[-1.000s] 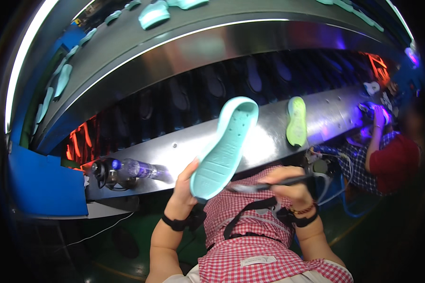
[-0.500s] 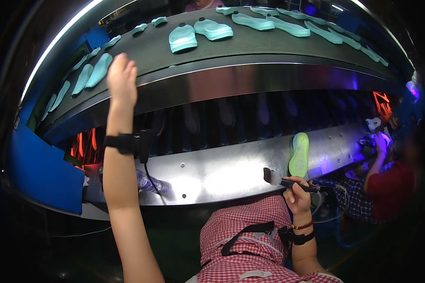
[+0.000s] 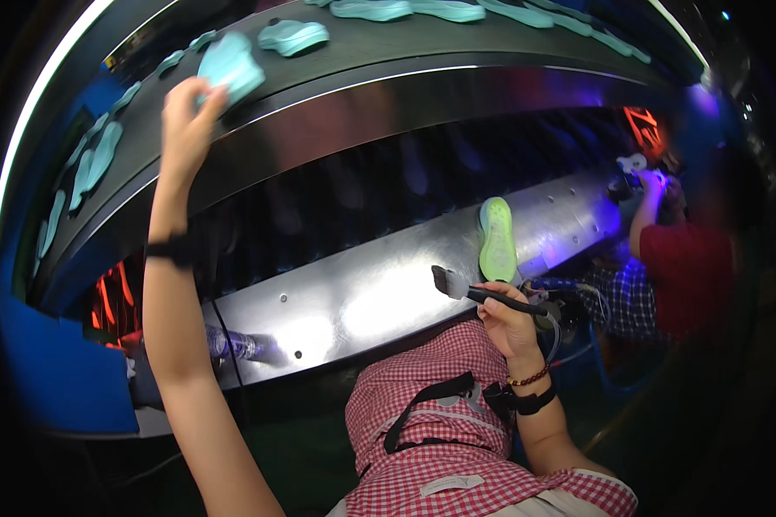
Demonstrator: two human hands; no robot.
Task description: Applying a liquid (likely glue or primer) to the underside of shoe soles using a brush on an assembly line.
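Note:
Over the conveyor, my left hand (image 3: 188,129) has its thumb and fingers closed on the near end of a turquoise shoe sole (image 3: 233,67), which is tilted and blurred by motion. My right hand (image 3: 509,322), low in front of the apron, grips a brush (image 3: 500,298) by its black handle; a thin tube runs from the handle's rear end. The brush's dark bristles point left, above the shiny metal bench (image 3: 379,302). Just beyond the right hand, a yellow-green shoe sole (image 3: 497,241) lies lengthwise on that bench.
More turquoise soles (image 3: 293,37) sit along the dark conveyor belt (image 3: 353,47), which has a raised metal front edge. A clear plastic bottle (image 3: 237,343) lies at the bench's left. Orange-glowing openings show at both ends. At right a co-worker in a red top (image 3: 685,276) works under violet light.
My left hand has gone from open to closed on a turquoise sole, which has tilted. The whole view has shifted, so the bench and belt appear further left. My right hand keeps the brush.

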